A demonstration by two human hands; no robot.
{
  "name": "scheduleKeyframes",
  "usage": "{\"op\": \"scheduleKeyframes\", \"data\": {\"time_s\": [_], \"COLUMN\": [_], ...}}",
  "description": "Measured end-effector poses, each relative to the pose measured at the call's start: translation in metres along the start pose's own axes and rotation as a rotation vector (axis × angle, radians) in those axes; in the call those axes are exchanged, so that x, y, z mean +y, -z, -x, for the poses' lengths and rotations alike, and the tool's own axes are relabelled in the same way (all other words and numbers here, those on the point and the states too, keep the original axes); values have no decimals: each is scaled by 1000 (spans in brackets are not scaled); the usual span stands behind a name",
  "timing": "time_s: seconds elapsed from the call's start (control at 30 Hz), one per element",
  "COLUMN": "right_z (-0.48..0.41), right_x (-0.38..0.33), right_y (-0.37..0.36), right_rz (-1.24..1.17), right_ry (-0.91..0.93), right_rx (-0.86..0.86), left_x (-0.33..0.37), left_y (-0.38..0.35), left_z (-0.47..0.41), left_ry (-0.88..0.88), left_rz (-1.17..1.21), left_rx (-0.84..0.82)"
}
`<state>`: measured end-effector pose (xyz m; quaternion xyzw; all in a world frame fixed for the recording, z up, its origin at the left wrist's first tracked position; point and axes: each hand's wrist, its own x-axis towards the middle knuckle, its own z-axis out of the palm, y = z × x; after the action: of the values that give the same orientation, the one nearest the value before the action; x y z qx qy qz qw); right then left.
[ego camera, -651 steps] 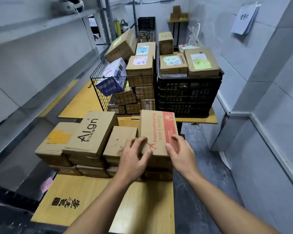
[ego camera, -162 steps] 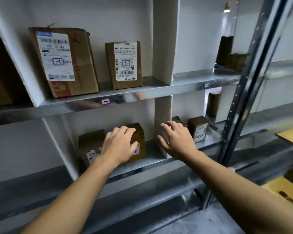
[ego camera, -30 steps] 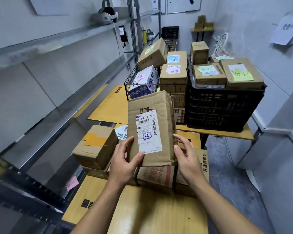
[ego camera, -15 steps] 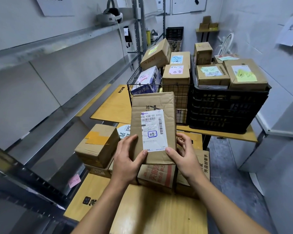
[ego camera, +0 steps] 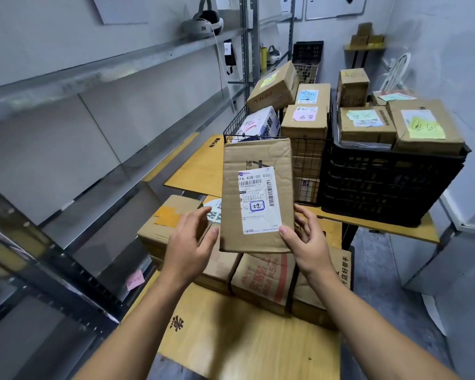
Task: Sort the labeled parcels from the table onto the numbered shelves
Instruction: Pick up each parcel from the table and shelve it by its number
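Note:
I hold a flat brown cardboard parcel (ego camera: 258,160) upright above the table, its white shipping label facing me with "22" handwritten in a box. My right hand (ego camera: 310,242) grips its lower right corner, thumb on the front. My left hand (ego camera: 189,239) is at the lower left edge with fingers apart, fingertips just touching the edge and thumb off the face. Below, more parcels (ego camera: 261,281) lie stacked on the wooden table (ego camera: 244,349). Metal shelves (ego camera: 99,67) run along the left wall; no shelf numbers show.
A wire basket (ego camera: 307,157) and a black plastic crate (ego camera: 390,182), both with boxes bearing coloured notes, stand on a farther table. A headset (ego camera: 203,23) sits on the upper shelf. A pink note (ego camera: 135,281) sticks near the lower shelf. Grey floor runs on the right.
The parcel has risen a little and stands more upright. My left thumb has come off the parcel's front, and that hand now sits beside the left edge. My right hand still grips it.

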<state>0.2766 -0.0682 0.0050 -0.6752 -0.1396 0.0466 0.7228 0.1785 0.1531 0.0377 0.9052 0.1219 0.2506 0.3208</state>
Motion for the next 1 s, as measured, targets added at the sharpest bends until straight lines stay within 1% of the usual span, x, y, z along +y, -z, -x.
{"op": "scheduleKeyframes", "data": {"time_s": [0.1,0.23,0.37,0.5,0.67,0.83,1.0], "right_z": [-5,-9,-10,-3,18,59,118], "right_x": [-2,-7,-7,-15,-24,-38,-57], "right_y": [-7,-23,-48,-86,-135,-184,-226], "right_rz": [-9,-26,-15,-33,-80,-105,-143], "right_ry": [24,46,64,91,119,152,154], "right_rx": [-16,-62,-120,-204,-330,-439,-543], "left_x": [-9,-20,-29,-33,-43,-46,-41], "left_y": [16,39,69,110,167,224,278], "left_z": [-4,-1,6,20,55,111,181], "left_ry": [54,59,105,205,363,478,566], "left_rz": [-204,-594,-787,-867,-877,-896,-882], "left_rx": [-126,-310,-407,-390,-339,-260,-188]}}
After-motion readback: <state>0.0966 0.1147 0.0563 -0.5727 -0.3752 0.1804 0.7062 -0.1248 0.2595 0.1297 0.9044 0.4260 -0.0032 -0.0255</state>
